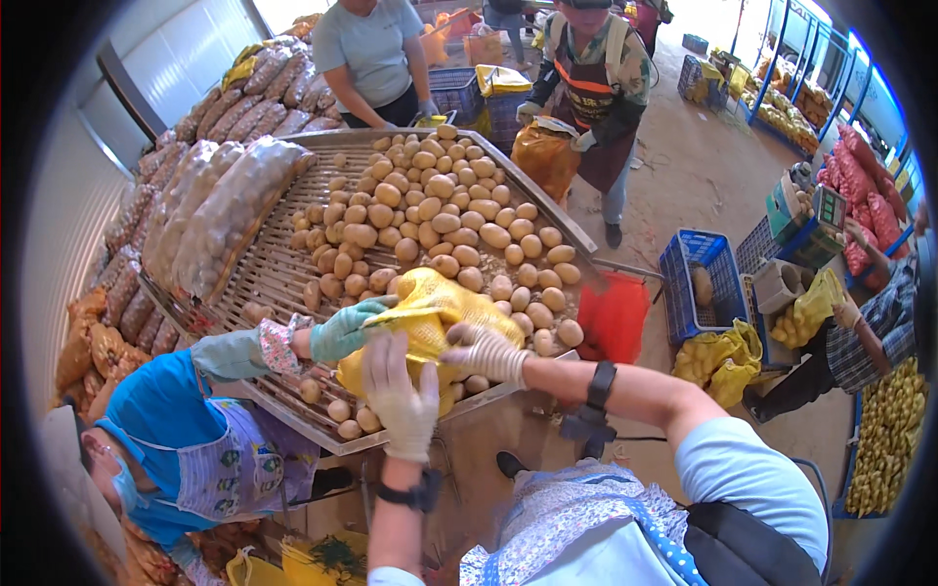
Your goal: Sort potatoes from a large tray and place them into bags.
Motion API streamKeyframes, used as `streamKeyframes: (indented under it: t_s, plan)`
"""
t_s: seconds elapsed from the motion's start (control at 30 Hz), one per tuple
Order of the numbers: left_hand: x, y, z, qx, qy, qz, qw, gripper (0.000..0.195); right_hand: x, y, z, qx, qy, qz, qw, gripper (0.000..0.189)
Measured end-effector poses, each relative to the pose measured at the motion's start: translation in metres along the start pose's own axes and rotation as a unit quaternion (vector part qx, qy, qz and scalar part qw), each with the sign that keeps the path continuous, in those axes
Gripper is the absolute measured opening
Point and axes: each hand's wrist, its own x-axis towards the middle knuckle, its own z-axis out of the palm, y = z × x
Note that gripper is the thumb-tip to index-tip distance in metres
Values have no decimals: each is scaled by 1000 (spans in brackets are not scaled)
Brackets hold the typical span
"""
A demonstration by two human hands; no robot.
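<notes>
A yellow mesh bag (469, 311) lies bunched on the near end of the slatted sorting table (253, 275), partly over the potatoes (440, 187). My left hand (401, 403), in a pale knit glove, is up against the bag's near side with fingers extended and thumb apart. Gloved likewise, my right hand (491, 354) reaches across the bag's right part; whether its fingers pinch the mesh is unclear. From the left, a co-worker's teal-gloved hand (348, 328) touches the bag's upper edge.
Filled sacks (227, 212) lie on the table's left side, with more stacked behind. A red bag (614, 315) hangs at the right corner. Blue crates (703, 286) stand on the floor. Across the table, a person holds an orange mesh sack (546, 157); another person stands beside them.
</notes>
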Motion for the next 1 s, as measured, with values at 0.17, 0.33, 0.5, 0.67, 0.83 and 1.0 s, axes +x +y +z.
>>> streamKeyframes:
  t_s: [0.17,0.33,0.5,0.67,0.83,1.0]
  plan:
    - [50,-43,61,185,-238,42,953,71,-92,-46,-4,-179,-215,28,960,48]
    - [40,-66,92,258,-285,106,917,51,-104,5,-68,-74,-85,59,992,51]
    - [74,-33,76,169,-381,69,906,40,-92,32,-114,-72,117,70,988,70]
    - [103,-21,57,225,-445,100,861,59,-74,13,-101,-126,17,204,971,82]
    - [102,-79,86,-231,-406,-40,883,35,-25,52,-89,-208,-142,231,940,57]
    - [139,-8,55,-344,-458,-200,795,29,28,190,-21,-485,-307,-72,815,28]
